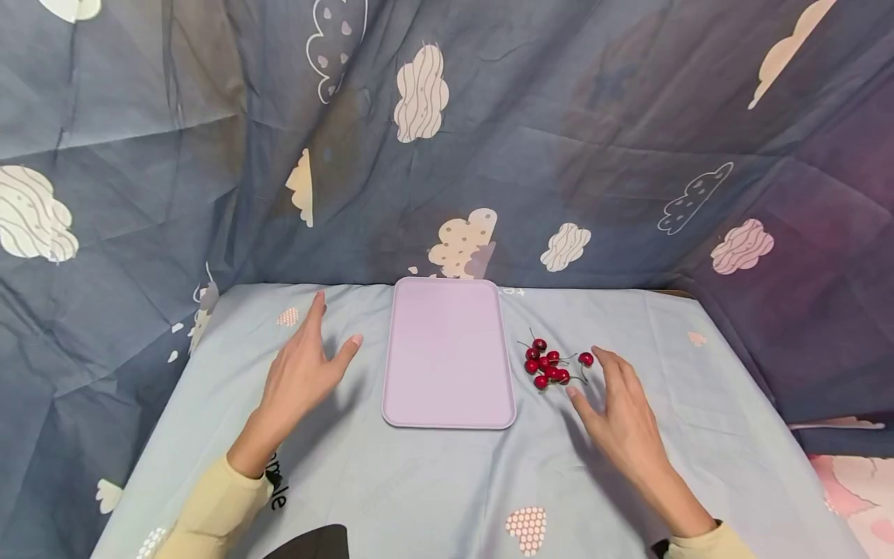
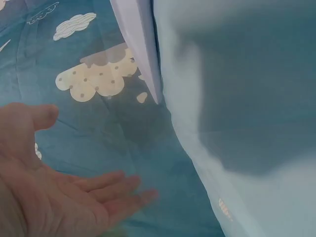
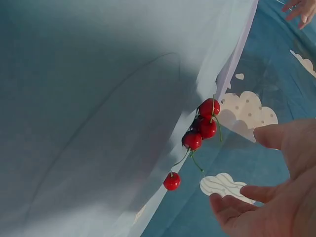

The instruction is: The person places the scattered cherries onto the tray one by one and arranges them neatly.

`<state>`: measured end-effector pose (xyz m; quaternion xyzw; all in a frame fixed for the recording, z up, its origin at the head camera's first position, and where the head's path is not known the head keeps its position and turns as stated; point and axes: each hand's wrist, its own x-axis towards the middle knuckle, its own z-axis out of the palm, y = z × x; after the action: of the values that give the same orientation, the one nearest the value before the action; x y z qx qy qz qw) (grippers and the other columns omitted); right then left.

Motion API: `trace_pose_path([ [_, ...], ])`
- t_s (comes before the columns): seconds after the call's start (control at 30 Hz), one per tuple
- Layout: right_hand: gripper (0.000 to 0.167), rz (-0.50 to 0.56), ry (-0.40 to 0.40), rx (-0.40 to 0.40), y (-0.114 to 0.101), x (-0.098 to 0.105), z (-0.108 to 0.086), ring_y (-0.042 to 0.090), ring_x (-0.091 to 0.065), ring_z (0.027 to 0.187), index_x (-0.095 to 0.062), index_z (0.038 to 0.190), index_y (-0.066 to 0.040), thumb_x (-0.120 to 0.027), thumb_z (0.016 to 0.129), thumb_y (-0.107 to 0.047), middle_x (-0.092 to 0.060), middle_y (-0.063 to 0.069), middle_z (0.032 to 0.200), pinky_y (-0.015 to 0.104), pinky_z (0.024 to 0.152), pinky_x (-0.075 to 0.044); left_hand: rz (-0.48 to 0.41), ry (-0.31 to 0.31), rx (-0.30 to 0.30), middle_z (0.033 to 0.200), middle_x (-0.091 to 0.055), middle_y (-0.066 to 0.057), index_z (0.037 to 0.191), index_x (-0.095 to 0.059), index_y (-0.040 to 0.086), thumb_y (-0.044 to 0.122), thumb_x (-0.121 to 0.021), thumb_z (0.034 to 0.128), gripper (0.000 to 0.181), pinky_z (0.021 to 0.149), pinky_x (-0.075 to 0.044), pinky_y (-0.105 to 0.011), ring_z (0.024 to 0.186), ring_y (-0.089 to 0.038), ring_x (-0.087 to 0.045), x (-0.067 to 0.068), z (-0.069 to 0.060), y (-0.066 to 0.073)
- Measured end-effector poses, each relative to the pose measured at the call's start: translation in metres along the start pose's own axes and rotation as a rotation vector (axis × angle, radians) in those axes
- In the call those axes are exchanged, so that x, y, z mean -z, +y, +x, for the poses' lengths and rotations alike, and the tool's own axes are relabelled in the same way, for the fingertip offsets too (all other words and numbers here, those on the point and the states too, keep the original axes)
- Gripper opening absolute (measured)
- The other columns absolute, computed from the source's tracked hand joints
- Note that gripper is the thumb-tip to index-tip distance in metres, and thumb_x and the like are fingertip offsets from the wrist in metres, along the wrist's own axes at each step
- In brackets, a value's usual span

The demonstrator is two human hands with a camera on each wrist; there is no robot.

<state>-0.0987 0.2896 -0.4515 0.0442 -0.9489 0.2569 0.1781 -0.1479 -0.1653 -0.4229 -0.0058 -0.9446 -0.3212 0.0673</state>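
- A dark blue-grey fabric backdrop printed with pale clouds rises beyond both hands and continues down their outer sides.
- A counter under a smooth pale blue cloth spreads beneath the hands; dark lettering shows beside the left wrist, and a dotted pink heart print lies nearer the person than the right hand.
- A flat lilac rectangular tray with rounded corners and a low raised rim lies between the hands, slightly forward of them, its long sides running away from the person.
- The left hand hovers left of the tray, its thumb spread from extended fingers; the right hand hovers right of it, thumb and fingers parted, fingertips near the fruit. The hands are well apart from each other.
- Cream sleeves cover both forearms.
- A black curved object, mostly cut off, sits between the forearms, nearer the left; what it is cannot be told.
- A cluster of glossy dark red cherries with thin green stems rests between the tray and the right hand.
- One separate red cherry lies just beside the right fingertips.
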Motion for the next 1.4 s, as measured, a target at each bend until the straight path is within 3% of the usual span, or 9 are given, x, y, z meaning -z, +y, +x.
trace_pose_path([
  [0.17,0.062,0.003,0.051,0.082,0.001,-0.006,0.005,0.037,-0.065,0.117,-0.058,0.148,-0.011,-0.081,0.09,-0.007,-0.058,0.017,0.146,0.056,0.087,-0.052,-0.117,-0.029,-0.028,0.16,-0.053,-0.016,0.167,-0.027,0.01,0.049,-0.061,0.104,0.082,0.11,-0.049,-0.06,0.144,-0.039,-0.055,0.0,0.02,0.002],
  [0.3,0.049,0.0,0.056,0.154,0.004,-0.011,0.014,0.029,-0.07,0.107,-0.07,0.134,-0.013,-0.08,0.089,0.001,-0.065,0.011,0.137,0.046,0.082,-0.057,-0.209,-0.048,-0.011,0.156,-0.058,-0.015,0.161,-0.042,0.008,0.036,-0.064,0.1048,0.066,0.111,-0.052,-0.054,0.141,-0.036,-0.059,-0.003,0.039,0.001],
  [0.53,0.037,0.0,0.04,0.218,0.008,-0.023,0.034,0.023,-0.072,0.104,-0.078,0.119,-0.015,-0.081,0.087,0.005,-0.069,0.005,0.128,0.033,0.082,-0.051,-0.208,-0.062,0.067,0.149,-0.064,-0.013,0.145,-0.063,0.01,0.028,-0.061,0.1065,0.042,0.104,-0.053,-0.053,0.132,-0.036,-0.065,-0.013,0.079,-0.001],
  [0.67,0.03,-0.004,-0.012,0.253,0.009,-0.03,0.038,0.023,-0.07,0.107,-0.08,0.111,-0.013,-0.082,0.086,0.004,-0.071,0.004,0.121,0.036,0.086,-0.051,-0.281,-0.101,0.096,0.135,-0.07,-0.015,0.139,-0.066,0.008,0.023,-0.06,0.1064,0.036,0.095,-0.059,-0.05,0.117,-0.038,-0.072,-0.025,0.1,0.0],
  [0.8,0.024,-0.037,-0.04,0.26,0.01,-0.033,0.04,0.028,-0.068,0.107,-0.08,0.108,-0.012,-0.081,0.088,0.0,-0.071,0.005,0.117,0.048,0.089,-0.049,-0.374,-0.163,0.13,0.13,-0.07,-0.018,0.136,-0.066,0.003,0.021,-0.059,0.1061,0.036,0.085,-0.064,-0.047,0.103,-0.039,-0.077,-0.044,0.115,0.002],
  [1.0,0.027,-0.083,-0.067,0.282,0.01,-0.036,0.045,0.032,-0.067,0.102,-0.08,0.109,-0.013,-0.082,0.085,-0.001,-0.071,0.006,0.111,0.052,0.085,-0.049,-0.257,-0.185,0.199,0.129,-0.072,-0.016,0.135,-0.066,0.001,0.025,-0.062,0.1028,0.04,0.09,-0.06,-0.04,0.101,-0.033,-0.076,-0.067,0.133,0.01],
  [1.13,0.031,-0.09,-0.106,0.285,0.009,-0.036,0.045,0.031,-0.068,0.102,-0.08,0.111,-0.011,-0.083,0.083,0.002,-0.072,0.007,0.111,0.051,0.085,-0.055,-0.187,-0.18,0.205,0.131,-0.07,-0.018,0.135,-0.065,-0.001,0.023,-0.064,0.1013,0.042,0.102,-0.055,-0.043,0.113,-0.034,-0.07,-0.076,0.141,0.014],
  [1.27,0.035,-0.088,-0.133,0.266,0.008,-0.037,0.043,0.03,-0.07,0.104,-0.079,0.114,-0.01,-0.081,0.083,0.007,-0.071,0.007,0.113,0.049,0.082,-0.059,-0.176,-0.16,0.196,0.131,-0.07,-0.02,0.134,-0.065,-0.002,0.019,-0.066,0.0992,0.041,0.106,-0.052,-0.045,0.119,-0.035,-0.066,-0.083,0.146,0.017],
  [1.4,0.036,-0.093,-0.144,0.258,0.008,-0.039,0.042,0.03,-0.071,0.103,-0.079,0.113,-0.008,-0.079,0.083,0.01,-0.072,0.007,0.114,0.048,0.083,-0.06,-0.185,-0.134,0.195,0.124,-0.075,-0.017,0.132,-0.068,0.0,0.014,-0.068,0.096,0.038,0.099,-0.055,-0.042,0.109,-0.033,-0.072,-0.086,0.147,0.018],
])
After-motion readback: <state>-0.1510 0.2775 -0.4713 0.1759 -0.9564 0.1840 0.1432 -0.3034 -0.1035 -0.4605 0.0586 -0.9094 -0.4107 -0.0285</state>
